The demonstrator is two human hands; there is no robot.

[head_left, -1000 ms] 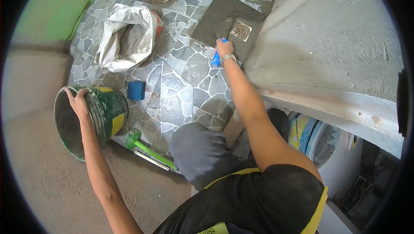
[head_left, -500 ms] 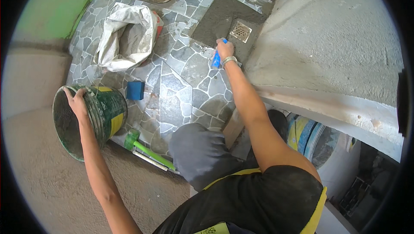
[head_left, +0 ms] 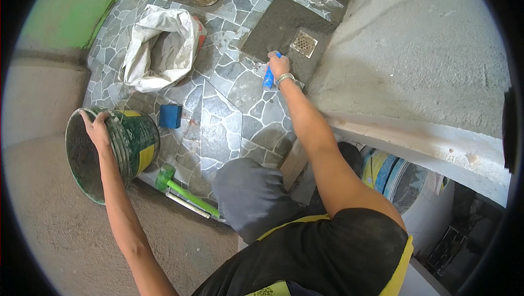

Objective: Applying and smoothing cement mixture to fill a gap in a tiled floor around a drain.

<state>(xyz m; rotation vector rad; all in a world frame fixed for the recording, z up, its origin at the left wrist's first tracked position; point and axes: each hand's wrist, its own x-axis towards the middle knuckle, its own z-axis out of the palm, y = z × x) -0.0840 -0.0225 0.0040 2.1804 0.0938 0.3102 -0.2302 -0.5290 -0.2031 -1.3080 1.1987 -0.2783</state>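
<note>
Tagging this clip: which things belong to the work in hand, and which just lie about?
Likely in the job:
blue-handled tool, in the right hand
rough grey patch
green bucket, left hand on its rim

Apparently lying about:
blue block
green-handled tool

Soft, fairly even light fills the room, glinting in a pale sheen off the tiled floor [head_left: 221,126] near the center of the frame. The plaster wall [head_left: 415,61] at right reads bright, while the recess [head_left: 453,247] below it sinks into deep shadow. Shade also gathers inside the green bucket [head_left: 144,135] and the white sack [head_left: 139,50]. A black fisheye ring swallows the corners, and straight edges bow toward the rim. Focus is reasonably crisp midframe; fine detail softens farther out.
</note>
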